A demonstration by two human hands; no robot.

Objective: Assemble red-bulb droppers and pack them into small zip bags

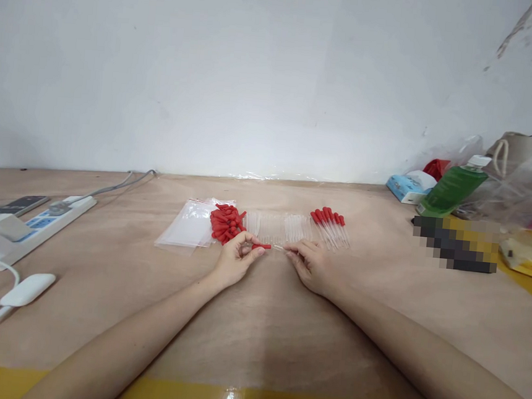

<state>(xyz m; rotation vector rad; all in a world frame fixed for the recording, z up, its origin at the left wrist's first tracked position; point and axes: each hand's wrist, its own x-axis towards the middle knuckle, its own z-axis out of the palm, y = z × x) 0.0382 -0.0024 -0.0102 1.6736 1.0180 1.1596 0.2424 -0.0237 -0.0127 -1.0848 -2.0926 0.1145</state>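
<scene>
Between thumb and fingers my left hand (236, 259) pinches a red rubber bulb (262, 246), its open end facing right. My right hand (310, 264) grips a thin clear dropper tube (278, 247), its tip pointing at the bulb with a small gap between them. Behind my left hand lies a pile of red rubber bulbs (225, 222). Clear tubes (297, 227) rest in rows beyond both hands. Several droppers with red bulbs fitted (331, 225) lie side by side just past my right hand.
Flat clear plastic bags (188, 225) lie left of the bulb pile. At far left are a power strip (54, 224) with plugs and a white cable adapter (28, 289). A green bottle (453, 186), a tissue pack (409, 187) and plastic bags stand at right, before the wall.
</scene>
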